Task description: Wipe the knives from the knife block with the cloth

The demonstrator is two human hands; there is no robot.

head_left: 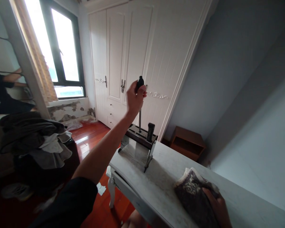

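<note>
My left hand (pixel 136 98) is raised and closed round the black handle of a sharpening steel (pixel 140 122). The rod's thin grey shaft runs down to the top of a knife block (pixel 139 136), where its lower end disappears. This block has a dark slotted top, clear sides and metal legs, and stands on a white table (pixel 167 160). One black-handled knife (pixel 150 131) sits upright in its right end, blade down. At the lower right, my right hand (pixel 216 204) grips a dark brown and white patterned towel (pixel 192 193) on the tabletop.
A brown open-fronted cabinet (pixel 187 141) stands behind the table, near the wall. Dark clothes (pixel 35 134) are heaped at the left. A white wardrobe (pixel 137 47) and a window (pixel 64 44) are at the back. A mirror at the far left shows part of a person.
</note>
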